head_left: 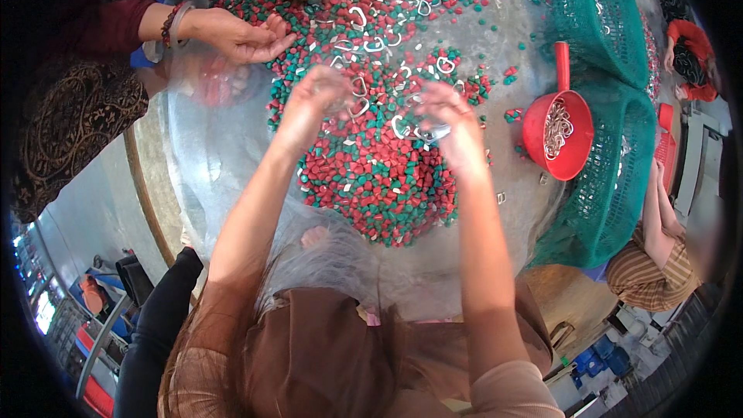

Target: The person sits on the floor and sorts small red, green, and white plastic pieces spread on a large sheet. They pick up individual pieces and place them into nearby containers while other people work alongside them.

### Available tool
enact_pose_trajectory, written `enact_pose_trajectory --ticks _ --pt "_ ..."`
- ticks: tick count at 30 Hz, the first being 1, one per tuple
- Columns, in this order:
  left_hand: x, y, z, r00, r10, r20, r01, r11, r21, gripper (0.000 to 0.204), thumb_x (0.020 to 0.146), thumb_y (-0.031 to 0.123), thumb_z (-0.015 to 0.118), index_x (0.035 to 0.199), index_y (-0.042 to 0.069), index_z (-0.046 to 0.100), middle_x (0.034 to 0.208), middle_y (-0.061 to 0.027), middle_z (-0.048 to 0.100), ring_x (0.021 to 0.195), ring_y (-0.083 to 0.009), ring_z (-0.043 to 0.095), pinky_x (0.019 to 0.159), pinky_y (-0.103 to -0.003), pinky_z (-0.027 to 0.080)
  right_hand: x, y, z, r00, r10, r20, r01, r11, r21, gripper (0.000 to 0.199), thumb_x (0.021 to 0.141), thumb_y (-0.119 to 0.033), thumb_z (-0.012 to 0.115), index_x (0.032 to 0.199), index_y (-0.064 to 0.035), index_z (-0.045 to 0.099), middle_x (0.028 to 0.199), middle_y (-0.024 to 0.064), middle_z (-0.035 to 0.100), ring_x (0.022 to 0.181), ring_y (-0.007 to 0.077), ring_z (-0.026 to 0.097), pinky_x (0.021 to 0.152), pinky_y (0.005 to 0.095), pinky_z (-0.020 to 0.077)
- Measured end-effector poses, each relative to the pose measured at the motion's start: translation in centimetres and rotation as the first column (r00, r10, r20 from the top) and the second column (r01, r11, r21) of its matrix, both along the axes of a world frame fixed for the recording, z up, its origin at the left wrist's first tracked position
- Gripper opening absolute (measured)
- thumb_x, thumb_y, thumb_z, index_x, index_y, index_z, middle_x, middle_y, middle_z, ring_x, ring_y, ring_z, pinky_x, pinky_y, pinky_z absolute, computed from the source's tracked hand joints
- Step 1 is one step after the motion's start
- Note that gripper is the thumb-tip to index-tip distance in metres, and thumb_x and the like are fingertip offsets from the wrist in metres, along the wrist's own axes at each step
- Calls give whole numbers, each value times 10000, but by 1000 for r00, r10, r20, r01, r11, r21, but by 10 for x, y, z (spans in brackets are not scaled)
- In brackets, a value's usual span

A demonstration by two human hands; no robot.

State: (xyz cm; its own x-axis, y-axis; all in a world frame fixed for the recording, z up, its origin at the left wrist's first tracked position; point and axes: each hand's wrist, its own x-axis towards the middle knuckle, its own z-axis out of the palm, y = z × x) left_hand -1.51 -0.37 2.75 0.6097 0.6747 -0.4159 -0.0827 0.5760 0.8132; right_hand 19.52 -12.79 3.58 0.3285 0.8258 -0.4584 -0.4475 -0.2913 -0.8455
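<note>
A large pile of small red and green cone-like pieces [379, 186] lies on the table, with silver D-shaped metal rings [374, 45] strewn over it. Over the pile's left part is my left hand [321, 97], its fingers smeared by motion; metal rings lie just beside it. My right hand [453, 120] hovers at the pile's right, also blurred. Bright silver pieces [433, 134] show right at its fingers, but whether it grips them I cannot tell. To the right, a red plastic ladle [534, 128] holds several silver rings [556, 128].
At upper left a co-worker's two hands [240, 35] reach over the pile. Clear plastic sheeting [205, 139] covers the table's left side. Green mesh baskets [607, 162] line the right edge. Other people sit farther right, one in striped clothing [654, 271].
</note>
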Motion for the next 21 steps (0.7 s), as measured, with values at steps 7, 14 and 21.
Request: enact_pose_trajectory --ticks 7,14,21 --pt "65 -46 53 913 -106 -395 408 225 885 118 820 22 539 932 18 578 1040 -134 607 1006 -275 590 844 -339 470 -54 2 -5 595 -289 -750 371 926 -63 425 913 -453 484 1095 -79 573 1028 86 614 966 233 583 816 420 485" --pt "86 -55 60 940 -197 -278 339 455 824 172 836 26 539 996 19 603 1073 -124 618 1044 -264 583 887 -341 449 27 -70 12 602 -432 -671 540 840 -56 178 854 -227 632 940 -88 562 830 41 591 710 171 595 521 319 491" --pt "63 -12 28 939 56 -339 236 613 754 151 833 13 547 975 26 599 959 -105 632 849 -222 628 736 -313 487 289 -201 155 81 -622 779 692 598 405 234 877 -311 603 917 -84 566 852 44 608 712 123 580 541 247 464"
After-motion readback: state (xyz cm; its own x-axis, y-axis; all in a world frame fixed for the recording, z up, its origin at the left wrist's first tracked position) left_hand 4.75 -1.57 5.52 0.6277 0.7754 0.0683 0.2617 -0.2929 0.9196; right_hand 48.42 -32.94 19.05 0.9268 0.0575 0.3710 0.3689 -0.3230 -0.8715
